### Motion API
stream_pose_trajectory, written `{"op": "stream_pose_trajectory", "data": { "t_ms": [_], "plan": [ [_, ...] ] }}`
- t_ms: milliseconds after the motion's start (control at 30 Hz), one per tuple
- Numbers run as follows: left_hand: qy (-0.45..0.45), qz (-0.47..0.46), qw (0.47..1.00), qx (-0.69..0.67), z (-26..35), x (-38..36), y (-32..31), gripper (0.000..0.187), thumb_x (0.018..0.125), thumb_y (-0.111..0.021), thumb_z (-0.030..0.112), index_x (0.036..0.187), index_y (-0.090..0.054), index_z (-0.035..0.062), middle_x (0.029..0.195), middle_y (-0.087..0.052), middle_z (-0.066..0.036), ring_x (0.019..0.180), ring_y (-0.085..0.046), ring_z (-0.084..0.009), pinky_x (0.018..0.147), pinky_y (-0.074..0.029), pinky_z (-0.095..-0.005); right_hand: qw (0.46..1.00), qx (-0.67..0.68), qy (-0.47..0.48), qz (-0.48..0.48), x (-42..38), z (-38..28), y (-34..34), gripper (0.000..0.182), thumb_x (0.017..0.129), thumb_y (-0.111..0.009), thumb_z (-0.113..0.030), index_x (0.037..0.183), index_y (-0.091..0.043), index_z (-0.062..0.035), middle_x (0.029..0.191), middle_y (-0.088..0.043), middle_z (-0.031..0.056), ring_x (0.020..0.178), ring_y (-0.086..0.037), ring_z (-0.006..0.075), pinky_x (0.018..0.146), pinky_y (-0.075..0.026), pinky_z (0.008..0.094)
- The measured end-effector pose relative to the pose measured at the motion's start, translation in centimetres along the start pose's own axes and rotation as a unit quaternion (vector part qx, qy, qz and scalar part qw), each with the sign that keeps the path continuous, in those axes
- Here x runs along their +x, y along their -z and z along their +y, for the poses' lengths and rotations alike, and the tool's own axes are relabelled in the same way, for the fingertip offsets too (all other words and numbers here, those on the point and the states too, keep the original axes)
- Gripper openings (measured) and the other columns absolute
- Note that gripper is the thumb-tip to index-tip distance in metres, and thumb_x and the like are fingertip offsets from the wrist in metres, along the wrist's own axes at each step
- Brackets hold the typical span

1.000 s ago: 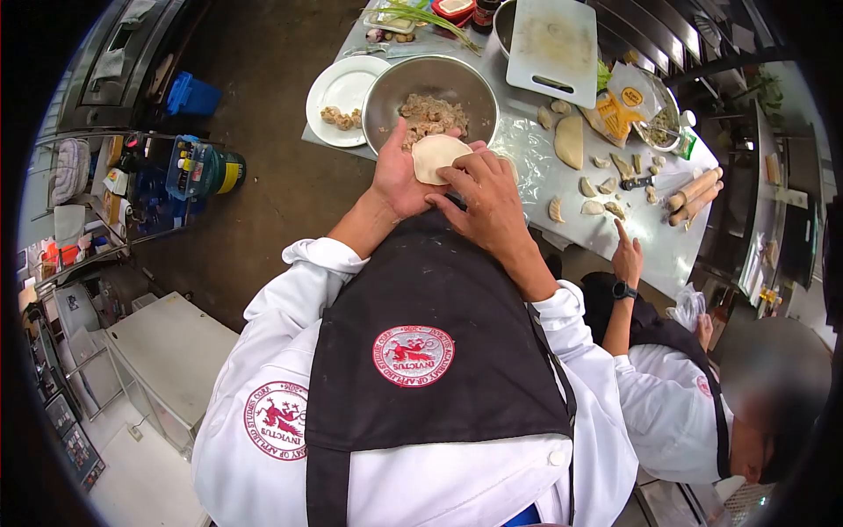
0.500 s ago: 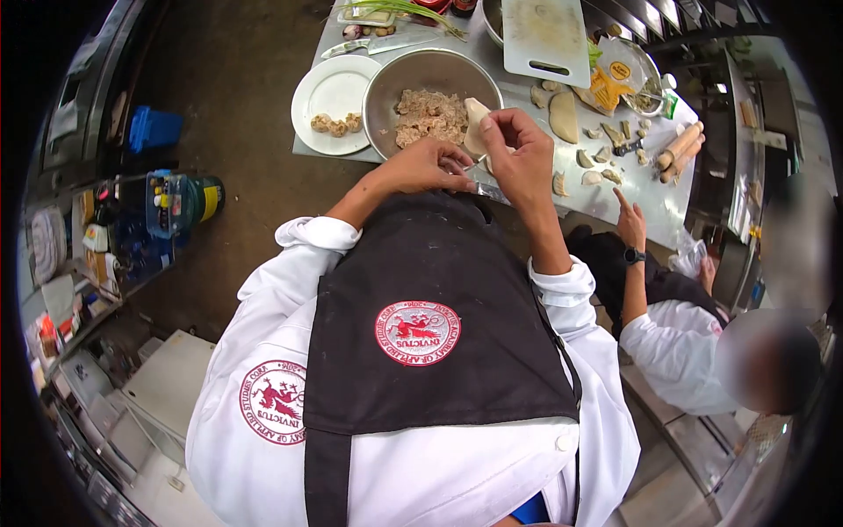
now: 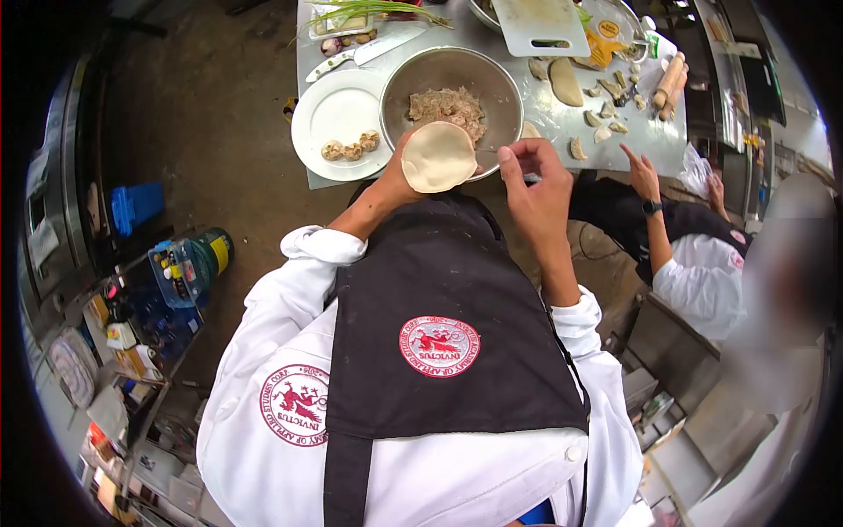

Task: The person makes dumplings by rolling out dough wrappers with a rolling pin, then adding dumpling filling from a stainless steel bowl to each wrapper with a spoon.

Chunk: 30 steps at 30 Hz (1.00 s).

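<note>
On my left hand (image 3: 397,183) rests a round, pale dumpling wrapper (image 3: 438,158), spread flat and facing up, covering most of the fingers. My right hand (image 3: 539,186) is just right of the wrapper, apart from it, its fingers curled in toward the thumb; anything between them is hidden. Behind both hands stands a steel mixing bowl (image 3: 402,95) with ground meat filling (image 3: 446,110) in it. To its left, a white plate (image 3: 327,104) carries several small filled dumplings (image 3: 351,150).
A knife (image 3: 369,51) and spring onions (image 3: 379,9) lie at the back. A white cutting board (image 3: 544,26) sits near rolled dough (image 3: 565,82), folded dumplings (image 3: 577,148) and rolling pins (image 3: 670,83). A co-worker's hand (image 3: 642,173) points from the right.
The wrapper, pinched upright in my right hand before, now lies flat on my left hand. My right hand has moved away from it, rightward and lower. The view has shifted slightly.
</note>
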<state>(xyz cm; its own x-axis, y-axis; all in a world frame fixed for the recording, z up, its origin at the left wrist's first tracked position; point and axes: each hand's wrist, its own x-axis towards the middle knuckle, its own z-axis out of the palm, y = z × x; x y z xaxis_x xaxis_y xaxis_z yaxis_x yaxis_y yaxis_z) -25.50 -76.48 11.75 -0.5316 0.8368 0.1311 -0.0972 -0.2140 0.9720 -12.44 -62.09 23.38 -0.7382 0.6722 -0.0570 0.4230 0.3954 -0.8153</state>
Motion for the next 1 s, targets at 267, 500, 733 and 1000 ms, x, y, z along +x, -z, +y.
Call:
{"op": "stream_pose_trajectory", "data": {
  "t_ms": [267, 500, 733, 1000],
  "plan": [
    [0.022, -0.045, 0.998, -0.040, 0.7, -1.8, 1.2, 0.049, 0.077, -0.088, 0.009, 0.120, -0.067, 0.0034, 0.111, -0.074, -0.006, 0.103, -0.068, -0.0130, 0.093, -0.054, -0.0318, 0.928, 0.292, -0.193, -0.126, -2.3, 4.5, -6.0, 0.026, 0.095, -0.077, -0.024, 0.097, -0.072, 0.0006, 0.084, -0.071, 0.0016, 0.075, -0.060, 0.0034, 0.068, -0.048, 0.0213],
    [0.104, -0.048, 0.993, 0.004, 1.3, -3.2, 2.3, 0.055, 0.077, -0.089, 0.011, 0.127, -0.067, 0.0033, 0.116, -0.075, -0.008, 0.106, -0.070, -0.0154, 0.094, -0.054, -0.0326, 0.977, 0.152, -0.128, -0.078, -2.8, 2.4, -5.8, 0.028, 0.094, -0.077, -0.024, 0.096, -0.070, 0.0030, 0.076, -0.070, 0.0015, 0.069, -0.061, 0.0040, 0.063, -0.049, 0.0230],
    [0.106, 0.002, 0.993, 0.043, 2.4, -6.4, 5.0, 0.056, 0.072, -0.092, -0.001, 0.123, -0.066, -0.0011, 0.110, -0.075, -0.009, 0.099, -0.072, -0.0145, 0.087, -0.059, -0.0316, 0.973, -0.231, 0.024, -0.016, 0.2, 6.6, -4.0, 0.023, 0.089, -0.076, -0.026, 0.089, -0.075, -0.0033, 0.089, -0.074, 0.0081, 0.083, -0.068, 0.0213, 0.077, -0.049, 0.0372],
    [0.159, 0.128, 0.979, 0.019, -0.7, -11.0, 8.5, 0.048, 0.074, -0.093, 0.007, 0.116, -0.071, 0.0006, 0.106, -0.076, -0.006, 0.096, -0.070, -0.0132, 0.089, -0.056, -0.0310, 0.764, -0.577, 0.221, -0.184, 4.2, 11.4, -6.1, 0.013, 0.080, -0.069, -0.017, 0.084, -0.077, -0.0083, 0.096, -0.071, 0.0131, 0.099, -0.065, 0.0286, 0.088, -0.047, 0.0441]
  ]
}}
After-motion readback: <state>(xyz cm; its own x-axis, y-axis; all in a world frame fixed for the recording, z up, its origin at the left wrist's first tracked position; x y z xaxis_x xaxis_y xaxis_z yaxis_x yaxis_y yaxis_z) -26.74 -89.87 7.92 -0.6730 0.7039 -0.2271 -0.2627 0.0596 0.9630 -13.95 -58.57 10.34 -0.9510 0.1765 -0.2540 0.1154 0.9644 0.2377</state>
